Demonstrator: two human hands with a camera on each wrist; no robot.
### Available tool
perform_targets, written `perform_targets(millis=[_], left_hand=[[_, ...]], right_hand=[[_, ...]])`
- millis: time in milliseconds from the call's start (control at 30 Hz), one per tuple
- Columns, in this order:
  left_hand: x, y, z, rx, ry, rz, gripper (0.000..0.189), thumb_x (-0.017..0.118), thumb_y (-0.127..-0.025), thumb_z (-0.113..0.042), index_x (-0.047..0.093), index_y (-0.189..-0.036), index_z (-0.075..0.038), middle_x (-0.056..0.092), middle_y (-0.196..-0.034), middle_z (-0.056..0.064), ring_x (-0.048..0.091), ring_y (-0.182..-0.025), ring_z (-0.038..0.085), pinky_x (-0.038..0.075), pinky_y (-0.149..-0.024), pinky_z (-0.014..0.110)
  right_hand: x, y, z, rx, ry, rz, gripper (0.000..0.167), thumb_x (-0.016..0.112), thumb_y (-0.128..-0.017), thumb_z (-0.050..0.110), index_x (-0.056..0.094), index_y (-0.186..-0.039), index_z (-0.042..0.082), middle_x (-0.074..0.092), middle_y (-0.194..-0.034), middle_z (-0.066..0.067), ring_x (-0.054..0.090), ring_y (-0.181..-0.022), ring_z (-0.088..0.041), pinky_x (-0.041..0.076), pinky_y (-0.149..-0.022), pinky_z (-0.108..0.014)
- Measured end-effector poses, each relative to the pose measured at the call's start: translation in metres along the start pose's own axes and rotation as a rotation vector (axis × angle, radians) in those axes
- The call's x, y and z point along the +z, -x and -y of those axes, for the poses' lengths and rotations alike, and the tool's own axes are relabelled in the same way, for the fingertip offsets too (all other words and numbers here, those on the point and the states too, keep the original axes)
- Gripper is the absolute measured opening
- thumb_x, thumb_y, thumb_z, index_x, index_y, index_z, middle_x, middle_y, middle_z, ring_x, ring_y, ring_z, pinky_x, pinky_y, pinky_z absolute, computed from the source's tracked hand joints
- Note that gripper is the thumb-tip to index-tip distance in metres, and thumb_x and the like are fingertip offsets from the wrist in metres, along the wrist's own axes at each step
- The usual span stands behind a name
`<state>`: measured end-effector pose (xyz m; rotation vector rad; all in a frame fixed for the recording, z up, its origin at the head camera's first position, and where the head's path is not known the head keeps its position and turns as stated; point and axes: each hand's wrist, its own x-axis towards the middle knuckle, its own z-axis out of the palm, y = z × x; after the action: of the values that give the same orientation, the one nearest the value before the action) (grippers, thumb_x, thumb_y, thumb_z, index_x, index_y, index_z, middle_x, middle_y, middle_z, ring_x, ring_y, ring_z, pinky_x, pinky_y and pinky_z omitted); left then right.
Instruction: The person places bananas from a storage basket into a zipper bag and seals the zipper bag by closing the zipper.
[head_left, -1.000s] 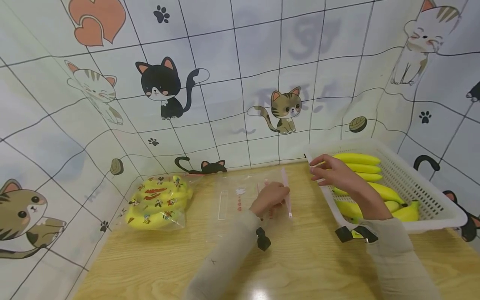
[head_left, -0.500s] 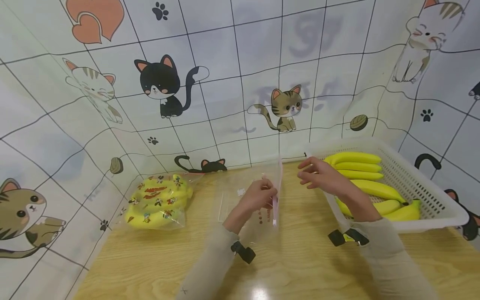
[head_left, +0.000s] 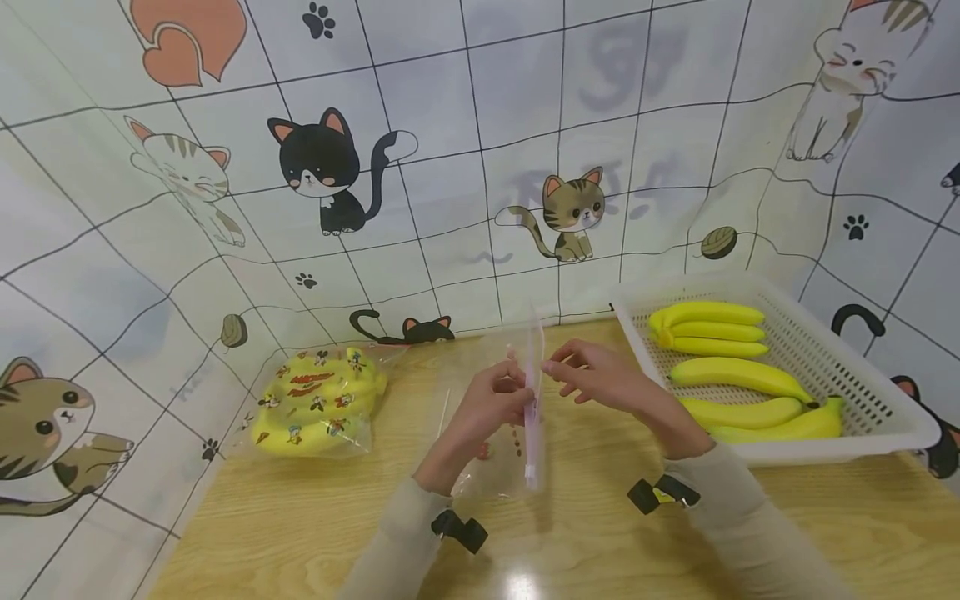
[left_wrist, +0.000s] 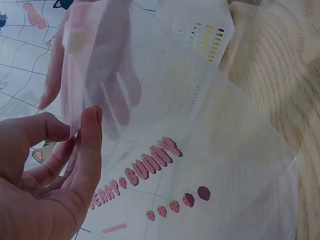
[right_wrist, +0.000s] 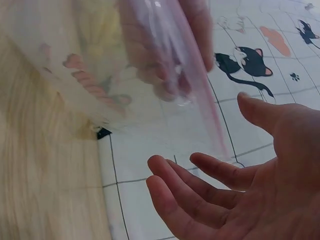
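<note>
My left hand (head_left: 491, 404) pinches the pink zip edge of a clear zip bag (left_wrist: 215, 150) printed with red lettering and small strawberries. The bag stands raised from the table, its zip strip facing right in the head view. Close to that strip is my right hand (head_left: 600, 375), its fingers spread and loosely bent. In the right wrist view the right hand (right_wrist: 235, 185) holds nothing, with the zip edge just beyond its fingertips. Through the clear film the left fingers show behind the zip.
On the right stands a white perforated basket (head_left: 892, 417) holding several yellow bananas (head_left: 738, 375). A printed clear bag (head_left: 315, 408) filled with bananas lies at the left. Behind the wooden table (head_left: 285, 525) rises a cat-patterned wall covering (head_left: 450, 192).
My left hand has lifted the bag's zip edge off the table and drawn it leftward. My right hand has moved left from the basket's edge to beside the bag opening.
</note>
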<state>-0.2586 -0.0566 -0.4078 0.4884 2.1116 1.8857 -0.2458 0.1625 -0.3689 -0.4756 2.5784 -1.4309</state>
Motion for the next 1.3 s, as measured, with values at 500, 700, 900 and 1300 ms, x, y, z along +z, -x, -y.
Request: perform_targets(millis=[500,700,900,1300], left_hand=[[-0.009,0.013,-0.015,0.081,-0.033,0.013,0.008,0.064,-0.093,0.000,0.056,-0.095,0.000,0.067,-0.091,0.006,0.071,-0.074,0.014,0.064,-0.073,0.034],[-0.008,0.012,-0.018,0.055,-0.078,-0.053,0.003,0.056,-0.092,-0.007,0.056,-0.094,-0.004,0.063,-0.085,0.003,0.066,-0.067,0.014,0.061,-0.067,0.029],[-0.015,0.016,-0.027,0.049,-0.151,-0.220,0.004,0.051,-0.084,-0.004,0.051,-0.087,-0.007,0.049,-0.067,-0.001,0.044,-0.053,0.010,0.039,-0.050,0.023],[-0.004,0.025,-0.033,-0.001,-0.689,-0.193,0.022,0.072,-0.089,-0.038,0.061,-0.091,-0.019,0.063,-0.071,-0.004,0.054,-0.048,0.013,0.041,-0.050,0.030]], right_hand=[[0.027,-0.010,-0.001,0.037,-0.023,-0.046,0.034,0.064,-0.097,0.019,0.057,-0.123,-0.002,0.074,-0.089,-0.014,0.074,-0.074,-0.022,0.062,-0.064,-0.037],[0.035,-0.011,-0.004,0.045,-0.018,-0.071,0.030,0.063,-0.094,0.012,0.060,-0.120,-0.004,0.075,-0.079,-0.012,0.071,-0.065,-0.017,0.060,-0.056,-0.034],[0.038,-0.009,-0.002,-0.002,0.033,-0.137,0.010,0.061,-0.091,0.006,0.062,-0.099,-0.001,0.068,-0.069,-0.009,0.065,-0.054,-0.016,0.056,-0.050,-0.030],[0.045,-0.007,0.005,-0.063,0.123,-0.147,0.023,0.074,-0.092,0.016,0.057,-0.079,0.008,0.055,-0.060,0.001,0.051,-0.050,-0.012,0.043,-0.048,-0.028]])
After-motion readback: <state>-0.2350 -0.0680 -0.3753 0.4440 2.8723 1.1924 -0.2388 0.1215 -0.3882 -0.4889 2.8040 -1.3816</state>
